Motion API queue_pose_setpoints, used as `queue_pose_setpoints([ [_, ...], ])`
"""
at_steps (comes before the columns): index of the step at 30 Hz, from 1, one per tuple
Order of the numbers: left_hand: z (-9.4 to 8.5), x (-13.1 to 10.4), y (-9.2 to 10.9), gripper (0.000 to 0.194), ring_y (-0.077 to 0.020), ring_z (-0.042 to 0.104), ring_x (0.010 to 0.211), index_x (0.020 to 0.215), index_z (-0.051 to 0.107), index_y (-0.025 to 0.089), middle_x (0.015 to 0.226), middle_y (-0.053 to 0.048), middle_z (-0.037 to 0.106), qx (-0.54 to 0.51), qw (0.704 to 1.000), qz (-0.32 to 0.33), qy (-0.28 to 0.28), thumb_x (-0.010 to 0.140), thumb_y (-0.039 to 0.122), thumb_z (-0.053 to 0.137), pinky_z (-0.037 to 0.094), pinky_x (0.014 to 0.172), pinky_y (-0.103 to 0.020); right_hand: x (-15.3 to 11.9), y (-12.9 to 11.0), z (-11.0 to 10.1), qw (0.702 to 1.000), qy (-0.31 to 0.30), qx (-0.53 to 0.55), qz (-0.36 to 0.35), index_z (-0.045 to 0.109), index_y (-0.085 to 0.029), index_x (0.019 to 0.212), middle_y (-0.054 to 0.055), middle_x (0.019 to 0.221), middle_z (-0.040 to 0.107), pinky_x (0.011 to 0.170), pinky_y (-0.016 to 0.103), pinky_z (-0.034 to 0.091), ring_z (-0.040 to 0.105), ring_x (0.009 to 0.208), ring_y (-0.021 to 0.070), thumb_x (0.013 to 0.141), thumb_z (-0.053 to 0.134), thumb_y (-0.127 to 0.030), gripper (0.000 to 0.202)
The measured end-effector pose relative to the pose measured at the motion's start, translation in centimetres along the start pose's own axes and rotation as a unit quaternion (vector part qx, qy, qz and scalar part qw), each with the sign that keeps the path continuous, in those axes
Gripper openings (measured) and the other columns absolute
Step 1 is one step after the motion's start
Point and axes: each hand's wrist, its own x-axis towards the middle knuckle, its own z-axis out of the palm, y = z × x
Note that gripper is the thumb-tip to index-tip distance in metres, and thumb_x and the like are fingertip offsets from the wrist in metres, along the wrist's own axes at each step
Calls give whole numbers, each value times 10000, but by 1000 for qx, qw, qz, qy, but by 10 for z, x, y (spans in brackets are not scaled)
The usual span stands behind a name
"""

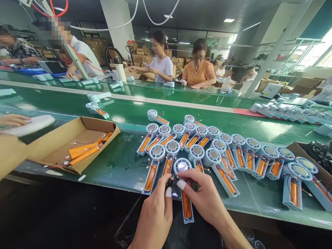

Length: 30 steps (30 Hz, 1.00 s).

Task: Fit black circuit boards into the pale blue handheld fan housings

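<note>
My left hand [158, 204] pinches a small black part [169, 182] between thumb and fingers, low in the middle. My right hand [201, 192] is closed beside it, its thumb and fingertips at a thin red wire [175, 180]. Between and under the hands, a light blue housing [182, 166] with a round silver disc and an orange battery [186, 206] juts over the table's front edge. Both thumbs have white coverings. Many similar housings [157, 152] with orange batteries lie beyond and to the right.
A cardboard tray [53, 138] with orange batteries stands at the left, near another person's hand [14, 120]. A box of black parts [320, 154] is at the right edge. Across the green conveyor [166, 103], several people sit working. A red mat [249, 112] holds more housings.
</note>
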Motion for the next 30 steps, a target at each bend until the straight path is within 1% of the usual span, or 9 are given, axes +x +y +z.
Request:
queue_pose_setpoints([
  [3,1,0,3,342,-248,753,1031,1270,519,191,1196,-145,747,-20,1000,-20,-2,976,264,361,630,794,-350,-2,0,-1,999,2,-6,-32,754,-218,957,45,894,727,688,253,534,682,802,174,933,580,-194,177],
  [7,-3,-1,8,324,-256,750,1035,1229,541,205,1177,-132,754,-42,998,-47,-9,969,291,369,627,801,-365,-3,-1,1,998,23,-34,-43,718,-217,915,29,865,712,681,234,518,684,783,161,921,554,-131,185],
  [13,-7,-1,13,346,-274,733,1073,1212,591,201,1195,-129,748,-81,993,-82,-17,955,333,402,624,822,-377,0,-7,-1,998,-15,-50,-19,692,-214,903,21,850,690,673,236,497,663,756,162,932,552,-138,162],
  [15,-6,-1,14,362,-282,724,1090,1216,603,194,1211,-133,742,-92,991,-91,-14,950,343,407,631,769,-360,1,-7,-3,999,-22,-43,-13,705,-217,939,27,875,697,693,245,497,670,791,170,936,552,-145,169],
  [17,-7,-1,14,371,-275,741,1038,1216,611,193,1213,-132,740,-105,989,-101,-16,946,351,412,631,683,-330,1,-8,-4,999,-24,-26,-9,720,-220,963,28,894,708,733,253,498,677,824,173,941,547,-148,189],
  [21,-8,-1,15,374,-193,759,698,1219,608,190,1179,-123,750,-139,983,-121,-19,940,359,426,606,556,-282,1,-9,-5,999,-29,20,22,735,-223,920,20,902,717,791,263,488,677,851,170,946,540,-168,204],
  [23,-8,-1,16,368,-162,730,601,1215,609,191,1163,-117,755,-150,981,-124,-20,933,347,431,602,538,-269,1,-10,-6,998,-36,34,48,725,-218,911,12,884,711,775,261,483,664,838,169,936,551,-184,179],
  [27,-8,-1,17,335,-156,733,590,1175,624,203,1084,-89,783,-136,986,-100,-6,914,299,438,624,594,-268,2,-13,-7,995,-48,10,92,686,-207,886,-13,818,681,711,242,469,607,757,151,887,597,-178,94],
  [30,-6,-2,18,292,-173,762,648,1137,631,213,1035,-69,798,-103,992,-67,14,921,274,443,639,644,-271,2,-13,-6,996,-41,-38,64,661,-202,863,-13,805,651,685,231,461,592,726,140,868,581,-128,109],
])
